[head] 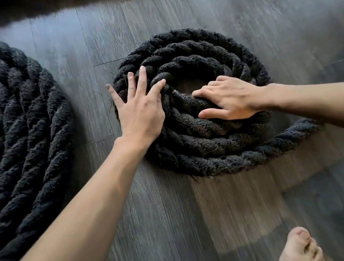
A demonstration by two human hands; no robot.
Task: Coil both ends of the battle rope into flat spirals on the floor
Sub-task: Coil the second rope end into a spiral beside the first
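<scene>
Flatly, left hand [140,114] presses spread fingers on the small spiral [212,147] (large spiral [15,140] cropped); right hand [231,98] curls fingers over it.

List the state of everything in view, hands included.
Large spiral, wound flat and tight, untouched.
Small spiral, a few loose turns, open gap at centre.
Rope tail, uncoiled, runs off right.
Left hand, fingers spread, pressing the small spiral's left side.
Right hand, grips the small spiral's innermost turn.
Bare foot, planted at bottom right.
</scene>
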